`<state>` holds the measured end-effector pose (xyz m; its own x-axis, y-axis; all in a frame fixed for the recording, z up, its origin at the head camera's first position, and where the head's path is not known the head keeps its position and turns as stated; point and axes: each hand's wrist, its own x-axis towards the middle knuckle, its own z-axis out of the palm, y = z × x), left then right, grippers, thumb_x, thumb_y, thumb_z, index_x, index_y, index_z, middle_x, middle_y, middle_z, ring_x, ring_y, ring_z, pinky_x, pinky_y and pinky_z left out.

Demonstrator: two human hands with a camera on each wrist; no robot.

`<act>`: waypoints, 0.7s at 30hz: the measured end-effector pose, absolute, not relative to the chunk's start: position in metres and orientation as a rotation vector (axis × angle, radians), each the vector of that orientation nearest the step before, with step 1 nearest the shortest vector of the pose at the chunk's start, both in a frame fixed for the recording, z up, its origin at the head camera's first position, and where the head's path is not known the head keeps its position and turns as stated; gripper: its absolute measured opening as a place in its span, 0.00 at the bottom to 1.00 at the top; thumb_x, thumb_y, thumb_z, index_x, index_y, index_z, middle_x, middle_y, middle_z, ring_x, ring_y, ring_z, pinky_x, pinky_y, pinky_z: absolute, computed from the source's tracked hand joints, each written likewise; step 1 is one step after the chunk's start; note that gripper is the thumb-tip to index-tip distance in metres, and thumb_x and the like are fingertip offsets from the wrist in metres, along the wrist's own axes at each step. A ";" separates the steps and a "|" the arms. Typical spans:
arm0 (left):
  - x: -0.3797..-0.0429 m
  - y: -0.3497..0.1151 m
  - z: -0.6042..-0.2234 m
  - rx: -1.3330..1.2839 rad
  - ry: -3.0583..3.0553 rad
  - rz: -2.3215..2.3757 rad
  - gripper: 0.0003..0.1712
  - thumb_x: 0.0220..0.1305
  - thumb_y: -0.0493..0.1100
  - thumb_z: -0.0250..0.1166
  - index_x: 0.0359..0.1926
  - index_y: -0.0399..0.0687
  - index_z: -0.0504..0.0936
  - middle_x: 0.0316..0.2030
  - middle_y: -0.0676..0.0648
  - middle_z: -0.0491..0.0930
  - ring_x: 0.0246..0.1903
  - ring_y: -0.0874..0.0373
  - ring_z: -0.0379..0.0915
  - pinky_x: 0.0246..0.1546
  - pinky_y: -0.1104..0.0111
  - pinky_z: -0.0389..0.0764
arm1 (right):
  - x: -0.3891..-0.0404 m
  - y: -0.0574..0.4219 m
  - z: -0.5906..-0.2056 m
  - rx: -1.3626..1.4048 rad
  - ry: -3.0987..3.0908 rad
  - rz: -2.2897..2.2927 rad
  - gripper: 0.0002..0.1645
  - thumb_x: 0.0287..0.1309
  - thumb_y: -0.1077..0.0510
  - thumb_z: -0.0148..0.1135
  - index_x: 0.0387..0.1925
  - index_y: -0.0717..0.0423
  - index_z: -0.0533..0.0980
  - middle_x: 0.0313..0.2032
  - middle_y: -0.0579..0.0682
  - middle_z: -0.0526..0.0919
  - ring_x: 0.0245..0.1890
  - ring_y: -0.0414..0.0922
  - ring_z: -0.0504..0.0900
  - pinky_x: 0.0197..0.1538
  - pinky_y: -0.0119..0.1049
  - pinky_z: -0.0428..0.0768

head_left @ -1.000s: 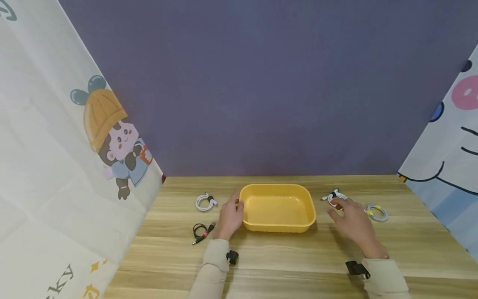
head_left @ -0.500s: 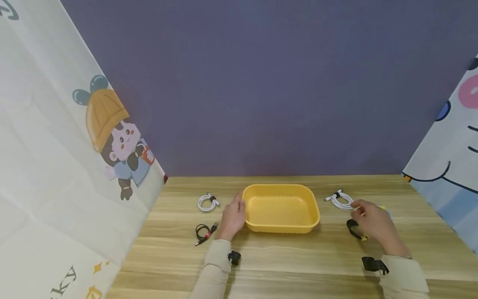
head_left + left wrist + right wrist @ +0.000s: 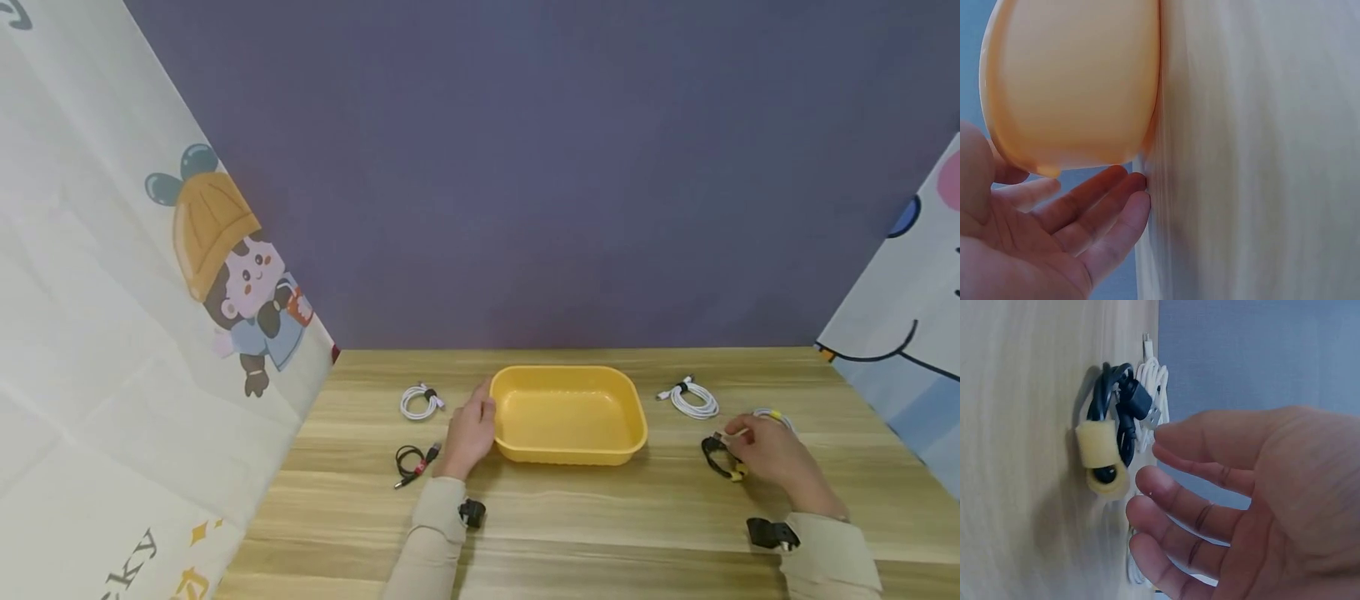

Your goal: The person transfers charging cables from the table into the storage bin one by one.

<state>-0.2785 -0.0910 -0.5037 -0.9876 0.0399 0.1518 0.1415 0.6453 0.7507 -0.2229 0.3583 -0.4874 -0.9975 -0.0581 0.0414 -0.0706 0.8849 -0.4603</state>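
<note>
In the head view my left hand holds the left end of a yellow plastic basin. Its thumb lies over the rim; the left wrist view shows the other fingers along the outside wall. Over at the right, my right hand hovers beside a coiled black USB cable bound with a yellow tie. The thumb tip is close to the metal USB plug; contact cannot be told. The right fingers are loosely bent and apart, with nothing seen between them.
Behind the black cable lies a white coiled cable. A grey-white cable with a yellow tie is partly hidden by the right hand. Left of the basin are another white cable and a black cable with a red tie.
My right hand has moved right, away from the white cable, and come beside the black cable it had covered. The left hand stays on the basin; the view has shifted slightly.
</note>
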 end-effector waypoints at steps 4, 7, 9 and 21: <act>-0.278 -0.092 -0.504 -0.152 -2.738 -1.283 0.28 0.81 0.47 0.47 0.78 0.59 0.64 0.68 0.41 0.75 0.63 0.38 0.76 0.66 0.45 0.74 | -0.223 0.362 -0.489 0.101 -3.036 0.736 0.13 0.65 0.61 0.60 0.45 0.68 0.80 0.34 0.59 0.85 0.32 0.49 0.81 0.32 0.43 0.77; -0.278 -0.092 -0.504 -0.161 -2.739 -1.283 0.28 0.80 0.47 0.46 0.78 0.60 0.64 0.67 0.41 0.76 0.61 0.40 0.78 0.65 0.46 0.74 | -0.223 0.363 -0.489 0.087 -3.060 0.744 0.13 0.66 0.59 0.60 0.44 0.67 0.81 0.34 0.60 0.85 0.33 0.53 0.82 0.34 0.46 0.78; -0.278 -0.092 -0.503 -0.171 -2.738 -1.284 0.28 0.80 0.47 0.46 0.78 0.61 0.64 0.67 0.41 0.76 0.57 0.40 0.81 0.63 0.46 0.76 | -0.223 0.363 -0.488 0.080 -3.077 0.755 0.13 0.66 0.59 0.60 0.44 0.67 0.81 0.35 0.61 0.85 0.34 0.55 0.83 0.35 0.48 0.79; -0.279 -0.094 -0.503 -0.187 -2.744 -1.271 0.28 0.80 0.46 0.48 0.77 0.63 0.65 0.58 0.42 0.83 0.27 0.55 0.74 0.47 0.53 0.79 | -0.225 0.364 -0.496 0.085 -3.115 0.738 0.10 0.62 0.59 0.64 0.40 0.62 0.82 0.34 0.57 0.85 0.34 0.50 0.81 0.35 0.47 0.78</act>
